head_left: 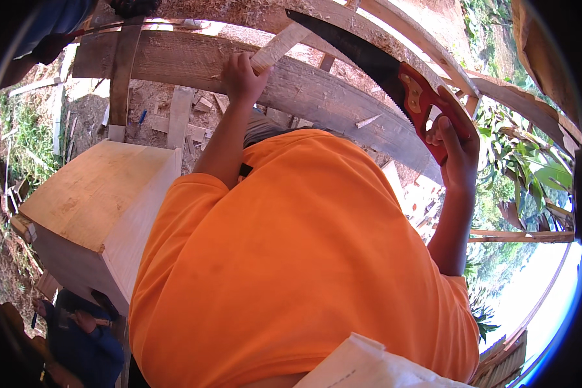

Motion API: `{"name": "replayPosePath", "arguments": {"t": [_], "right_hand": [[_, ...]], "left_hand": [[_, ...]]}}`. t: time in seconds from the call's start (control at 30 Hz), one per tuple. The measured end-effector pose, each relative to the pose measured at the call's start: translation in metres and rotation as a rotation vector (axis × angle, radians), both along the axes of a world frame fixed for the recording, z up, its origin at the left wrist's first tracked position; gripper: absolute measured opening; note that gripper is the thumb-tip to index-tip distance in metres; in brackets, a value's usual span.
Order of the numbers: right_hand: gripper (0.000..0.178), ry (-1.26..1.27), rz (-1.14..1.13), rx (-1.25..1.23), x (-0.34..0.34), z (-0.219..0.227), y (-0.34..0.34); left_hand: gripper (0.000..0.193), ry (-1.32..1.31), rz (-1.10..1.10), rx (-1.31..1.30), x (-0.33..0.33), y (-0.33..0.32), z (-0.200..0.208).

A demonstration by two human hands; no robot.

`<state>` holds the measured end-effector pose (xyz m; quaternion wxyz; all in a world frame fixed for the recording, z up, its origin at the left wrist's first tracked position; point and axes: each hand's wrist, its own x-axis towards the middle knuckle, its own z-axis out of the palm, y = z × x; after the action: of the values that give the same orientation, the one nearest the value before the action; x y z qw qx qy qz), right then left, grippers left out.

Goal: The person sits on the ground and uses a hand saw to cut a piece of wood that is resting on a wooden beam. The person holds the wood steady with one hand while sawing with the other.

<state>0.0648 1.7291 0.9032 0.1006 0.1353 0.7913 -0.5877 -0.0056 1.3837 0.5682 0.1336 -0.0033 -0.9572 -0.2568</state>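
Note:
My left hand is closed around a short, pale strip of wood, holding it over a long grey plank. In my right hand is a handsaw, its red handle gripped with the fingers through the opening. The dark saw blade slants up and left, teeth toward the plank. Its tip lies close to the far end of the strip; whether they touch I cannot tell.
A pale wooden box stands at my left. Offcuts and shavings litter the ground beyond the planks. Another person in dark blue is at the lower left, and part of one more at the upper left. Leafy plants grow on the right.

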Motion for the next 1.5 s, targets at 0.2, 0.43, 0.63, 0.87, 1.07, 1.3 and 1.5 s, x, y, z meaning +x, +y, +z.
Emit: {"name": "replayPosePath", "arguments": {"t": [0.2,0.43,0.63,0.87,1.07,1.3,1.5], "right_hand": [[0.049,-0.029,0.119,-0.024,-0.016,0.0,0.015],[0.046,0.003,0.285,0.096,-0.037,0.014,-0.003],[0.043,-0.082,0.46,0.189,-0.062,0.031,-0.059],[0.038,0.035,0.486,0.273,-0.067,0.021,-0.093],[0.037,0.048,0.451,0.284,-0.061,0.023,-0.098],[0.038,0.05,0.467,0.267,-0.059,0.024,-0.1],[0.035,0.035,0.48,0.275,-0.057,0.022,-0.102]], "left_hand": [[0.052,0.043,-0.032,0.046,-0.008,0.005,-0.005],[0.052,0.128,-0.013,-0.04,-0.016,0.014,-0.013],[0.05,0.128,-0.006,-0.007,-0.016,0.005,-0.014],[0.052,0.019,-0.012,-0.035,-0.019,0.007,-0.003],[0.054,-0.033,-0.023,-0.034,-0.019,0.007,0.0],[0.055,-0.038,-0.04,-0.096,-0.019,0.006,-0.002],[0.055,0.007,-0.02,-0.157,-0.016,0.013,-0.004]]}}
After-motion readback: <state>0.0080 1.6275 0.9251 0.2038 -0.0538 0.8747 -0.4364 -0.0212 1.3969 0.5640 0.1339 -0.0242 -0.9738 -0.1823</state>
